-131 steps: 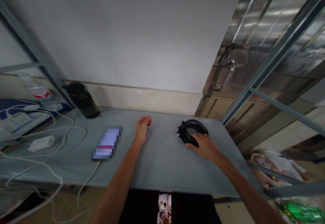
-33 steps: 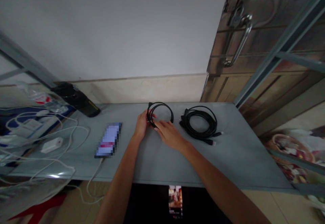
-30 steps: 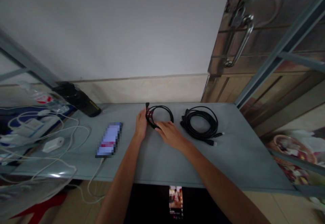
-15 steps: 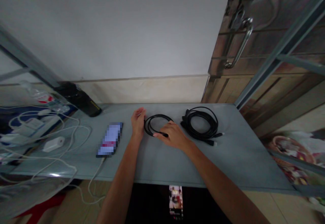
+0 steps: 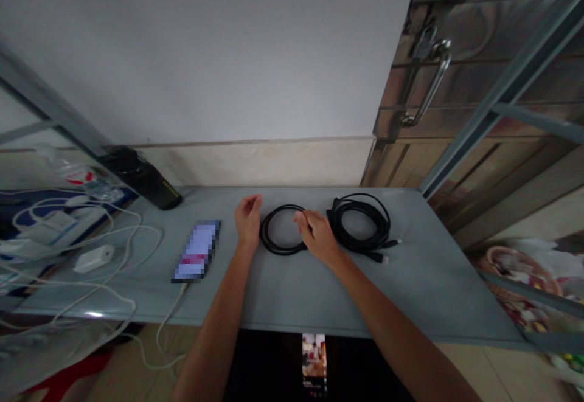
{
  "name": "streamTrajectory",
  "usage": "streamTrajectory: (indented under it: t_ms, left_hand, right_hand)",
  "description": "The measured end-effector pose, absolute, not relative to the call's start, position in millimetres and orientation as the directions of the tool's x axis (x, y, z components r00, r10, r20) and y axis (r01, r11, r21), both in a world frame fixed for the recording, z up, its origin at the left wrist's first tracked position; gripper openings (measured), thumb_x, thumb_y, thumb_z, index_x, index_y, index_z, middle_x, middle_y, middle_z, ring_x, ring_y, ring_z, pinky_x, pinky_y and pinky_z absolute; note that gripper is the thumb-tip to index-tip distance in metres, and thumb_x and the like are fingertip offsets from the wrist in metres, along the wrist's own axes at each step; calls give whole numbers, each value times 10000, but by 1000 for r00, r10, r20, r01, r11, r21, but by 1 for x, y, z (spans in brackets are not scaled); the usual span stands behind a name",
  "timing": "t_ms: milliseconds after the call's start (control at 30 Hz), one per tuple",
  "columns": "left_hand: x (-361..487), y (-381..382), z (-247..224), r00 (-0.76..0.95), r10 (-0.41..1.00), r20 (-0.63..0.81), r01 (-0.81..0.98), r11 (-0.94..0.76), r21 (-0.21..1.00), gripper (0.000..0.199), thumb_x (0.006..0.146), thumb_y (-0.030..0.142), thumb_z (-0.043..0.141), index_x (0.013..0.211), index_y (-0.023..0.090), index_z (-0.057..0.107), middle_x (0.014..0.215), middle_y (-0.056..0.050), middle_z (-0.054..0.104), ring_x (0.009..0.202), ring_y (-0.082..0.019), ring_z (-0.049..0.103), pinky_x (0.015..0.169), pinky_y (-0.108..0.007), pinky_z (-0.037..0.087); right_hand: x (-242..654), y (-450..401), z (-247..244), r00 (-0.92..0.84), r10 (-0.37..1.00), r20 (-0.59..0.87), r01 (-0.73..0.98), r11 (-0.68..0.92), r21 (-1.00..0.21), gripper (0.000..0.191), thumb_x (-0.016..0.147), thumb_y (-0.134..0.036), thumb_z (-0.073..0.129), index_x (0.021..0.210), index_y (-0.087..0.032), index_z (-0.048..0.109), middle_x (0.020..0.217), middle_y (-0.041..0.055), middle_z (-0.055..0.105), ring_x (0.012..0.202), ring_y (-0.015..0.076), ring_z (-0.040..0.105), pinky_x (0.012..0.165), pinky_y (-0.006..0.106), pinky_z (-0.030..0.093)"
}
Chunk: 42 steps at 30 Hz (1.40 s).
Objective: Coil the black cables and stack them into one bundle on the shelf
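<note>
A thin black cable point(image 5: 277, 251) lies in a round loop on the grey table point(image 5: 292, 295). My right hand point(image 5: 317, 232) is closed on the right side of this loop, its thumb and fingers pinched together. At the loop's left edge my left hand point(image 5: 249, 219) rests on its side with curled fingers; whether it grips any cable is hidden. A second, thicker coil of black cable point(image 5: 362, 247) with several plugs lies just right of my right hand.
Left of my left hand lies a phone point(image 5: 198, 250) with a white cable plugged in. Farther left are a black bottle point(image 5: 146, 180), a clear plastic bottle point(image 5: 84, 177), a white charger point(image 5: 94, 258) and tangled white cords. Metal frame bars point(image 5: 483, 128) rise at both sides.
The loop has become rounder and wider, with its strands closer together. My right hand has shifted slightly right and turned more upright. My left hand has hardly moved.
</note>
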State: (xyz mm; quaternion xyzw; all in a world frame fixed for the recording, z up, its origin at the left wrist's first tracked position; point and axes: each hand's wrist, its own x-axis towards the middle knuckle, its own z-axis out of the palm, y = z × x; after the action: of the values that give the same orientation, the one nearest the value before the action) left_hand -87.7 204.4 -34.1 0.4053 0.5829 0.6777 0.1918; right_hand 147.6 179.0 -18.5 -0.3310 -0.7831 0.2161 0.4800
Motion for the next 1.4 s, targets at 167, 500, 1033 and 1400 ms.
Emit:
streamTrajectory:
  t_ms: [167,500,1033,1400]
  left_hand:
    - [-87,204,-36,-594,728,341,220,-261,940,384,888,556,812,1043,204,800,1030,-73,799,986,-239,739,1005,-414,590]
    - [-85,204,-37,-539,760,363,265,-255,930,346,913,545,777,1006,212,786,1001,-76,797,952,-246,748,935,-394,589]
    - [-78,200,-31,-286,857,429,498,-249,830,230,837,413,806,996,254,762,978,-52,822,934,-249,757,908,-409,575]
    - [-76,205,-42,-230,873,430,551,-248,797,141,866,175,761,989,244,753,971,-61,804,920,-252,759,916,-418,590]
  right_hand:
    - [148,179,-18,-284,749,599,245,661,-710,590,1206,-587,328,920,-224,695,801,34,702,788,185,676,832,331,506]
    - [147,177,-17,-251,787,563,174,609,-774,595,1191,-603,372,892,-211,705,732,10,657,667,153,622,760,303,496]
    - [155,162,-2,-361,645,673,319,764,-561,373,1172,-462,517,938,-224,684,833,39,696,772,188,658,784,327,509]
    - [287,136,-36,-372,800,470,802,533,-271,396,1084,-560,649,1312,-239,699,1289,143,734,1168,339,731,1054,519,585]
